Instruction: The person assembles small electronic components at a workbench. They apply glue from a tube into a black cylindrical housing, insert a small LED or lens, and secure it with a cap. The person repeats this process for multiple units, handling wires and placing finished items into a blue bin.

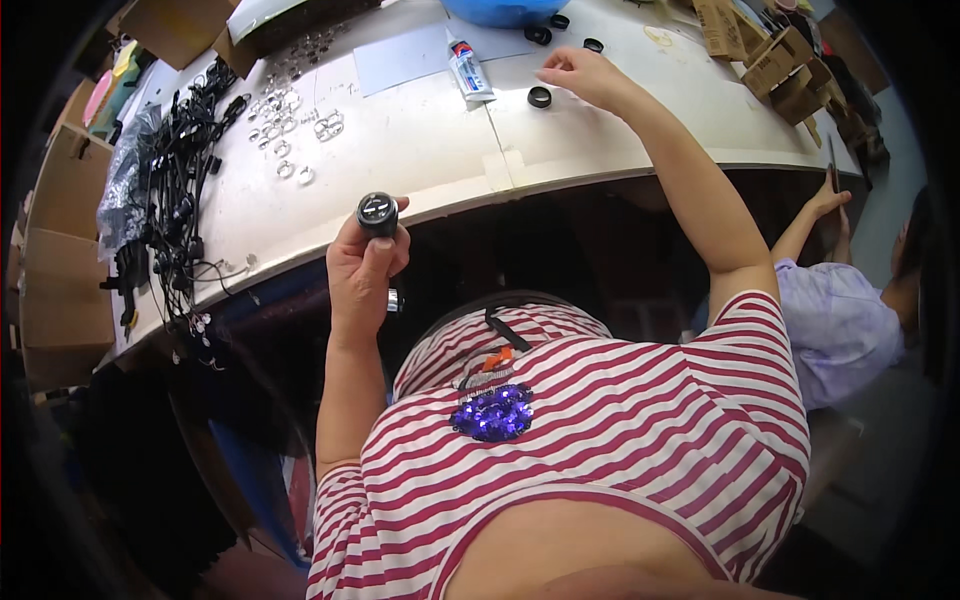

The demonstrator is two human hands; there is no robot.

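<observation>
The left grip (368, 262) is closed around a black cylinder (377, 209) left of centre, while the right grip (592, 78), part-curled at upper centre, contents indeterminable, could by brushing low send the nearby black ring (540, 103) rolling across the counter (400, 140).

Across my view from ten to two o'clock curves a white table (400, 135), brightly lit, with deep shadow beneath it. I see cardboard boxes at nine (68, 300) and at two (785, 75), beyond which lies a blue-grey surface (908, 145).
</observation>
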